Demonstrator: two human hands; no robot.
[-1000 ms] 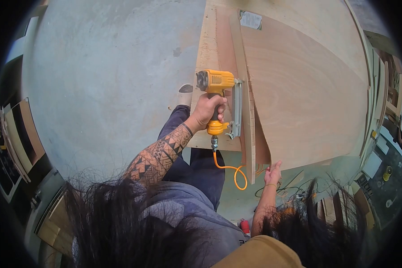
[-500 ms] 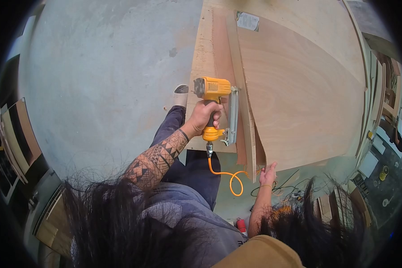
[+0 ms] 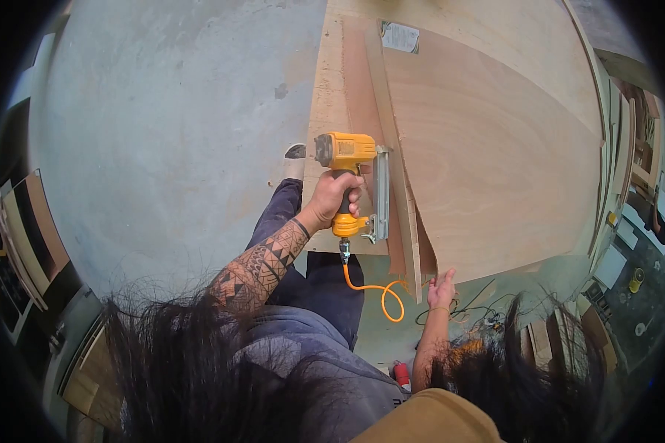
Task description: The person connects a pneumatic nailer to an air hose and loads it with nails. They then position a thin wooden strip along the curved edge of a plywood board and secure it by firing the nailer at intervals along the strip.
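My left hand [image 3: 335, 198] is wrapped around the handle of a yellow nail gun [image 3: 353, 148]. The gun's grey magazine stands close beside a long narrow wood strip [image 3: 389, 111] that runs along the edge of a large plywood sheet [image 3: 495, 148]. An orange air hose [image 3: 366, 286] leaves the base of the handle and makes a loop. At the near corner of the plywood sheet, my right hand [image 3: 442, 290] holds the edge, palm turned up. Part of its grip is hidden behind the sheet. A dark gap shows between strip and sheet near this corner.
A paler board [image 3: 329, 96] lies under the sheet, which has a paper label [image 3: 400, 37] at its far corner. Grey floor [image 3: 177, 133] spreads to the left. Wood offcuts [image 3: 41, 229] lean at far left, and dark cables [image 3: 484, 314] lie below the sheet.
The view has shifted slightly, so the nail gun and sheet sit a little further left in the picture. Both hands keep their holds.
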